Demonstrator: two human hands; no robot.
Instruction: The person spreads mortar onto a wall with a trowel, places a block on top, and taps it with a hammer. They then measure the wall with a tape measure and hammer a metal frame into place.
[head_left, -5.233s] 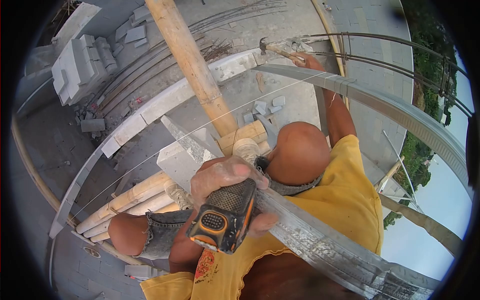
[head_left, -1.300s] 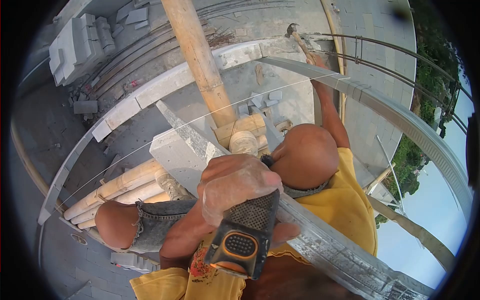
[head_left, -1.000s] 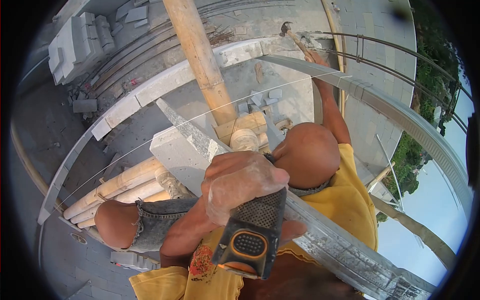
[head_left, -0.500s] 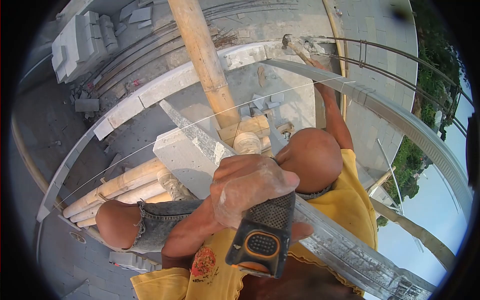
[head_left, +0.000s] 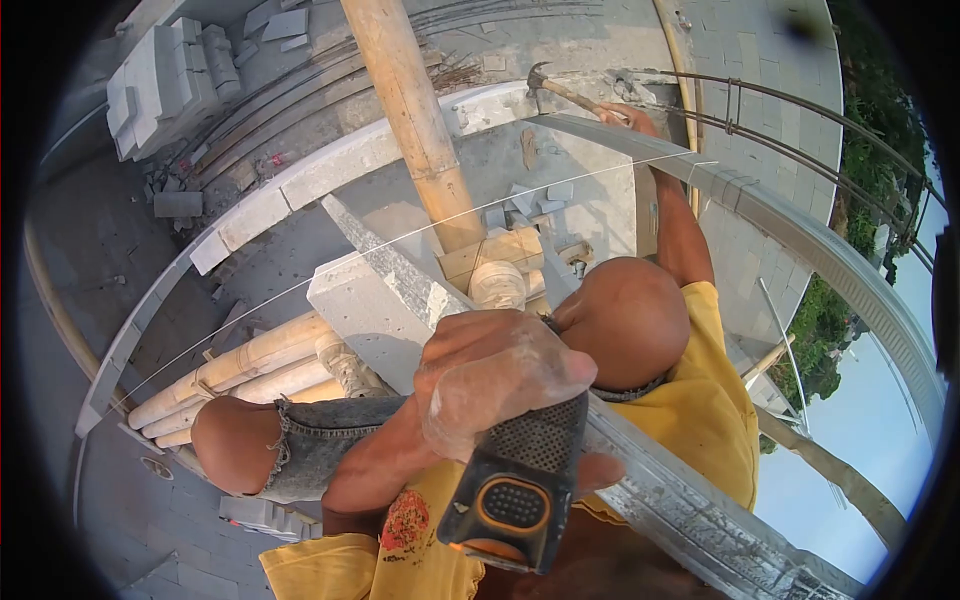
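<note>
My left hand, dusty with white powder, is closed round a black-and-orange handle. A long, pale-splattered metal bar runs diagonally past this hand; whether it joins the handle is hidden. Its narrow grey stretch passes over a pale block. At the upper right, my right hand grips the wooden shaft of a hammer. The hammer's head is at the end of the curved row of pale blocks. A thin white string crosses above the row's inner side.
A thick bamboo pole rises past the blocks. More bamboo poles lie by my knee at lower left. Bent steel rods and a grey metal rail extend to the right. Stacked blocks stand at upper left.
The hammer and my right hand have shifted left, bringing the hammer's head to the end of the block row. My left hand stays almost still, with its handle slightly lower.
</note>
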